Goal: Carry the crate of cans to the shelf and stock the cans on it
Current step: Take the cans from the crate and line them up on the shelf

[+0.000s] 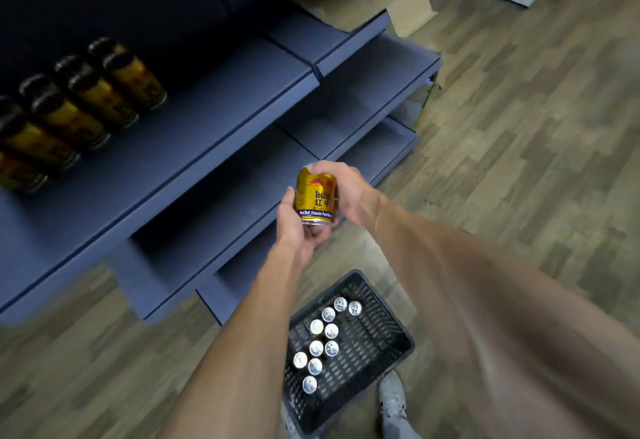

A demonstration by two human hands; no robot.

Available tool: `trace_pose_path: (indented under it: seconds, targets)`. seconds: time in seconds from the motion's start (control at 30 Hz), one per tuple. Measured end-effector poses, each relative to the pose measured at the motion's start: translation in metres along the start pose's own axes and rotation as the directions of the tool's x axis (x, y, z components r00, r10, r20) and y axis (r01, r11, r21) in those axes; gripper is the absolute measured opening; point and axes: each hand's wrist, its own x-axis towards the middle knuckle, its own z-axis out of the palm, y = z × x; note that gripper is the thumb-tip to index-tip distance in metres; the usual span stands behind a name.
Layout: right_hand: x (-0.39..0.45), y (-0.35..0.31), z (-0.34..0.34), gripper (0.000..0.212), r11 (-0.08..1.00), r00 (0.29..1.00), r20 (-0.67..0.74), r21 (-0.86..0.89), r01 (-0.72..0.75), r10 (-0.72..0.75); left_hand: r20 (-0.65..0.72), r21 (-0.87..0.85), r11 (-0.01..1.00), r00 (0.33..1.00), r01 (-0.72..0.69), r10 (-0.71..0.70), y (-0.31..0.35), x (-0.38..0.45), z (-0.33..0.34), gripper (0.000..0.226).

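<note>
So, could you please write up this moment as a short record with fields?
held item: gold can, upright, above the floor in front of the shelving
left hand: left hand cups the can's base and side
right hand: right hand grips its top and far side
crate: dark crate on the floor by the person's shoes
cans in crate: ten silver tops visible, standing upright
shelf: blue shelf
stocked: gold cans in two rows at its left end
other: flattened cardboard on a shelf further along

Glossy metal can (316, 196), plastic crate (388, 359)
</note>
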Motion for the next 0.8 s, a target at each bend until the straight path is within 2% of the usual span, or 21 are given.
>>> trace_pose_path:
  seconds: [0.07, 0.13, 0.23, 0.3, 0.37, 0.43, 0.5, 0.53, 0.6, 0.7, 0.73, 0.8]
  targets:
    - [0.004, -0.021, 0.013, 0.058, 0.998, 0.998, -0.022, 0.021, 0.063, -0.062, 0.021, 0.026, 0.993, 0.993, -0.117, 0.117, 0.022, 0.006, 0.001, 0.079]
    - [0.007, -0.035, 0.023, 0.049, 0.993, 0.992, -0.070, 0.052, 0.107, -0.104, -0.008, 0.050, 0.969, 0.970, -0.243, 0.243, 0.036, 0.009, 0.008, 0.072]
    - [0.009, -0.046, 0.038, 0.025, 0.989, 0.988, -0.079, 0.054, 0.137, -0.133, -0.177, 0.087, 0.916, 0.899, -0.391, 0.401, 0.048, 0.004, 0.013, 0.050]
    - [0.011, -0.051, 0.051, 0.020, 0.986, 0.985, -0.076, 0.034, 0.161, -0.158, -0.238, 0.147, 0.872, 0.839, -0.466, 0.489, 0.057, 0.002, 0.008, 0.040]
    - [0.015, -0.054, 0.066, 0.020, 0.979, 0.976, -0.080, -0.008, 0.203, -0.203, -0.300, 0.233, 0.816, 0.759, -0.529, 0.577, 0.068, 0.000, 0.002, 0.035]
    - [0.021, -0.055, 0.082, 0.024, 0.970, 0.968, -0.066, -0.023, 0.242, -0.243, -0.373, 0.365, 0.739, 0.638, -0.567, 0.674, 0.078, -0.006, -0.004, 0.033]
    - [0.030, -0.052, 0.100, 0.025, 0.960, 0.959, -0.043, -0.025, 0.280, -0.281, -0.403, 0.517, 0.665, 0.532, -0.538, 0.744, 0.090, -0.012, -0.015, 0.040]
    - [0.033, -0.052, 0.109, 0.022, 0.953, 0.952, -0.032, -0.032, 0.303, -0.304, -0.385, 0.586, 0.631, 0.511, -0.508, 0.768, 0.098, -0.014, -0.024, 0.046]
    - [0.042, -0.050, 0.130, 0.021, 0.939, 0.940, -0.014, -0.048, 0.341, -0.342, -0.291, 0.684, 0.567, 0.541, -0.459, 0.789, 0.117, -0.019, -0.052, 0.050]
    - [0.055, -0.038, 0.175, 0.034, 0.929, 0.934, 0.049, -0.099, 0.356, -0.353, -0.094, 0.737, 0.498, 0.659, -0.458, 0.746, 0.153, -0.030, -0.112, 0.027]
    - [0.058, -0.033, 0.191, 0.036, 0.931, 0.936, 0.077, -0.103, 0.351, -0.344, -0.048, 0.757, 0.467, 0.675, -0.456, 0.737, 0.166, -0.036, -0.133, 0.028]
    - [0.060, -0.025, 0.225, 0.037, 0.938, 0.934, 0.149, -0.072, 0.339, -0.326, -0.039, 0.795, 0.421, 0.656, -0.437, 0.754, 0.191, -0.044, -0.170, 0.038]
